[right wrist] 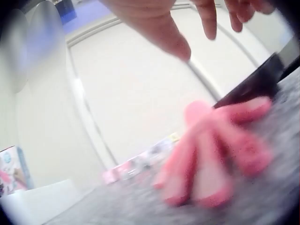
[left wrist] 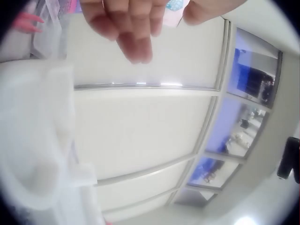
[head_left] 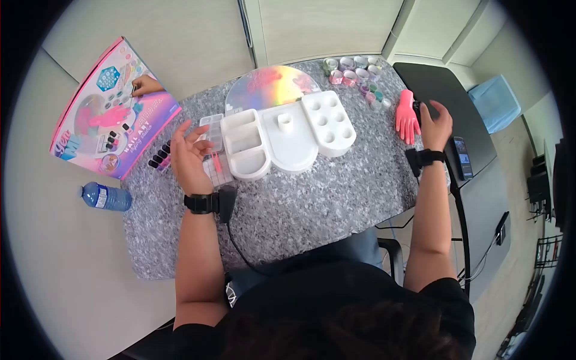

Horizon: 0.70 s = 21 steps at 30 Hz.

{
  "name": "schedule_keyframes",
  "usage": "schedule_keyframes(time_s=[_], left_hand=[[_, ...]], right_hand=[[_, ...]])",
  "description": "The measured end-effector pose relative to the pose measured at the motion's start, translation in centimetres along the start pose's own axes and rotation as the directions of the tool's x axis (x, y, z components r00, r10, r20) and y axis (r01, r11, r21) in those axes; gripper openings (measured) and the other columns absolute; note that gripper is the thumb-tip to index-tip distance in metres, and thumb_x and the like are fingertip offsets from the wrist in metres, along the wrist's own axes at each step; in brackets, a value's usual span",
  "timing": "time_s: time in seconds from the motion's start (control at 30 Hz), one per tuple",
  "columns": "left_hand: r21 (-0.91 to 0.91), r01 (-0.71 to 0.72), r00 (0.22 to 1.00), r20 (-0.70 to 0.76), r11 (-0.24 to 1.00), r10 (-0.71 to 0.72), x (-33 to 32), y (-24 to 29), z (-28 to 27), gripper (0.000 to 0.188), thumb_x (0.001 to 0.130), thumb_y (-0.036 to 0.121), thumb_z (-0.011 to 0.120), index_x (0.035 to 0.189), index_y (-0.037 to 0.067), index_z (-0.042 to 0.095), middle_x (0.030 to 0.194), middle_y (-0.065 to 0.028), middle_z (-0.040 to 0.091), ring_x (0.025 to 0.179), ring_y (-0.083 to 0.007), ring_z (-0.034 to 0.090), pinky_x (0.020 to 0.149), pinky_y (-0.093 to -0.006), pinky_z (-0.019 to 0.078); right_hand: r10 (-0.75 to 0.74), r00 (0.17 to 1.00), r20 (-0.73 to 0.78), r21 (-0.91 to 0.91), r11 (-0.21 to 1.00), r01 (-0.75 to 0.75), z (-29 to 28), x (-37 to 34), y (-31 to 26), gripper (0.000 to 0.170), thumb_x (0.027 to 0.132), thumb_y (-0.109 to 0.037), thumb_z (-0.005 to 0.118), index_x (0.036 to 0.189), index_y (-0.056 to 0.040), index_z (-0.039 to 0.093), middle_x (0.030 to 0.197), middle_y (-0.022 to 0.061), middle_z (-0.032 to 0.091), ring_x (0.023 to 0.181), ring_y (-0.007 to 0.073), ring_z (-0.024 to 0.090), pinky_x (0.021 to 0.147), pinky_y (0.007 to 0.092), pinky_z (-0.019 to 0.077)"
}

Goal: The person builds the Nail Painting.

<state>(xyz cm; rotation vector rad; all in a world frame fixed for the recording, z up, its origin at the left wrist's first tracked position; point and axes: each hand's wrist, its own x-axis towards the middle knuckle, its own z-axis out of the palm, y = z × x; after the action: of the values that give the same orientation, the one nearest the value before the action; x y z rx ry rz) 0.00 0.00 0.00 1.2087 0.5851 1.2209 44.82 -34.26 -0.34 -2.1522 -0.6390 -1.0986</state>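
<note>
My left hand hovers over the left of the table with fingers loosely spread, holding nothing. Beside it are a clear compartment box, pink tools and a row of small black-capped bottles. A white organizer with trays and round wells sits at the middle. On the right, my right hand is raised close beside a pink model hand, fingers loosely bent and free of any object. In the right wrist view, the model hand lies below my fingers, apart from them.
A holographic rounded panel stands behind the organizer. Several small rolls and little pots cluster at the back right. A nail art box and water bottle are left; a phone lies on the black side table.
</note>
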Motion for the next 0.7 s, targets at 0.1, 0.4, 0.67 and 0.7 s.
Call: schedule_keyframes(time_s=[0.1,0.4,0.67,0.7], left_hand=[[-0.038,0.023,0.999,-0.043,0.999,-0.025,0.6,-1.2,-1.4,0.049,0.112,0.044,0.046,0.131,0.002,0.063,0.103,-0.0112,0.072,0.074,-0.0132,0.058,0.067,-0.0265,0.0445],[-0.196,0.090,0.986,-0.123,0.977,-0.115,1.3,-1.4,-2.0,0.037,0.109,0.038,0.051,0.095,0.006,0.064,0.072,-0.0045,0.057,0.059,-0.0131,0.047,0.056,-0.0279,0.0373],[-0.143,0.043,0.985,-0.159,0.989,-0.066,0.6,-0.7,-1.5,0.041,0.111,0.037,0.045,0.091,0.007,0.064,0.069,-0.0035,0.059,0.057,-0.0114,0.048,0.053,-0.0262,0.0342],[-0.125,0.047,0.983,-0.170,0.991,-0.068,0.4,-0.3,-1.0,0.042,0.111,0.038,0.044,0.091,0.007,0.064,0.067,-0.0031,0.058,0.056,-0.0111,0.048,0.052,-0.0257,0.0335]], right_hand=[[0.377,0.835,0.401,0.713,0.444,-0.542,0.4,1.2,-8.4,0.029,0.095,-0.023,0.082,0.116,-0.0048,0.076,0.104,0.0018,0.072,0.080,0.0096,0.060,0.069,0.0276,0.0496],[0.119,0.479,0.870,0.492,-0.275,-0.826,0.2,1.9,-24.5,0.028,0.097,-0.019,0.070,0.120,-0.0063,0.064,0.098,0.0019,0.064,0.076,0.0139,0.057,0.066,0.0297,0.0462],[0.195,0.497,0.845,0.510,-0.573,-0.642,5.4,0.7,-18.5,0.011,0.102,-0.021,0.067,0.106,-0.0107,0.065,0.090,-0.0010,0.063,0.072,0.0134,0.052,0.060,0.0295,0.0401],[0.182,0.503,0.845,0.514,-0.536,-0.670,6.0,0.6,-16.9,0.012,0.101,-0.020,0.067,0.108,-0.0107,0.066,0.088,-0.0018,0.063,0.071,0.0127,0.052,0.059,0.0292,0.0398]])
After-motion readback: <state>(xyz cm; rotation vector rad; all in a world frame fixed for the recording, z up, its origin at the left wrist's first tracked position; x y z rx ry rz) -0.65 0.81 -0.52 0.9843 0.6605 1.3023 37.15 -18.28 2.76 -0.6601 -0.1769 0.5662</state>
